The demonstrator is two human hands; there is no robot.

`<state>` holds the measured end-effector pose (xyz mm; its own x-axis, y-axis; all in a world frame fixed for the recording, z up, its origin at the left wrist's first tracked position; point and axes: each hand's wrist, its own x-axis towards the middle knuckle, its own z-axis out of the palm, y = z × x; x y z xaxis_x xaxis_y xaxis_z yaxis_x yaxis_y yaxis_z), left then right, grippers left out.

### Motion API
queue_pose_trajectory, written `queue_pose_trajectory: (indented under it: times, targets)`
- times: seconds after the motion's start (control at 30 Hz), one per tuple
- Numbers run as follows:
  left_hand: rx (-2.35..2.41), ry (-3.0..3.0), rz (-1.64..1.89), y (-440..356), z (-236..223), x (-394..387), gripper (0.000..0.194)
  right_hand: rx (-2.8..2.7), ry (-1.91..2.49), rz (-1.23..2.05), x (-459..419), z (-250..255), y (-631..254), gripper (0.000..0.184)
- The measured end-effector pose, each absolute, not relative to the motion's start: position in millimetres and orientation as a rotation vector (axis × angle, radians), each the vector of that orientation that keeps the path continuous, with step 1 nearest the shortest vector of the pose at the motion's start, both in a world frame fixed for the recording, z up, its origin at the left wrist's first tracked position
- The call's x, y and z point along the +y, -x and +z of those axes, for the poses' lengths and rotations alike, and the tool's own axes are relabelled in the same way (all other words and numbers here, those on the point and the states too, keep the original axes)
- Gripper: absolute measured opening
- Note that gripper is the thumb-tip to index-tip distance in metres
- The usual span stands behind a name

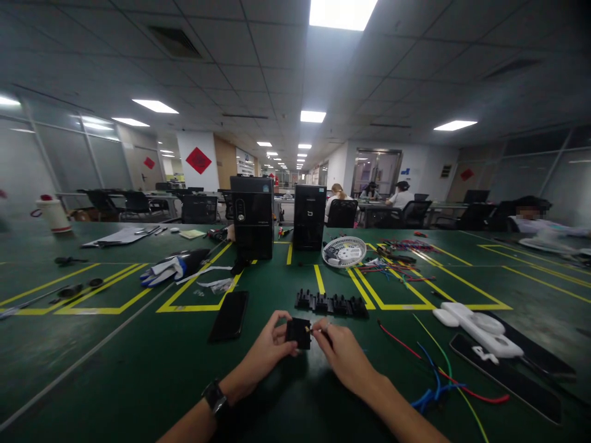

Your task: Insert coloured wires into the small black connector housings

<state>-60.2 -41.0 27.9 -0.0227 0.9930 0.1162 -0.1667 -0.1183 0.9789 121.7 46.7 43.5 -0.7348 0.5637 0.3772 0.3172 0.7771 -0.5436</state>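
Black block [298, 333] between two grips

Fingers cover the block's left edge, and whatever the right fingertips may pinch is too small to make out. The wrists' far ends run off the bottom of the view. The block sits in the left grip [270, 346], pinched between thumb and fingers, above the green counter [152, 375]. The right grip [345, 355] is pressed together at the block's right edge. Squarish and dark, the block shows a tiny gold-coloured spot near that edge. Beyond it lies a row of black parts [330, 304]; a phone [229, 316] lies to the left.
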Motion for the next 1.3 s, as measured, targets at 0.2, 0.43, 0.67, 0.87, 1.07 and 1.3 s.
queue_pose_trajectory:
  times: [0.2,0.43,0.67,0.87,1.07,1.3]
  targets:
    - [0.995,-1.04,1.47,63.8,16.3,-35.1,0.064,-2.418,0.718,0.636,36.8,44.1,-119.0,0.023]
    - [0.948,-1.139,1.421,54.8,21.4,-40.1,0.048,-2.322,0.77,0.671,32.9,46.2,-116.8,0.022]
    - [0.989,-1.194,1.376,54.0,14.7,-38.2,0.049,-2.362,0.8,0.625,34.0,42.1,-117.9,0.02]
    - [1.084,-1.293,1.301,53.3,18.0,-42.6,0.049,-2.364,0.836,0.576,35.1,43.3,-119.2,0.021]
    - [1.132,-1.312,1.275,53.4,21.4,-44.7,0.049,-2.365,0.856,0.534,34.6,45.2,-119.7,0.021]
    - [1.126,-1.312,1.27,52.8,20.6,-43.8,0.048,-2.359,0.814,0.531,32.8,44.4,-119.8,0.022]
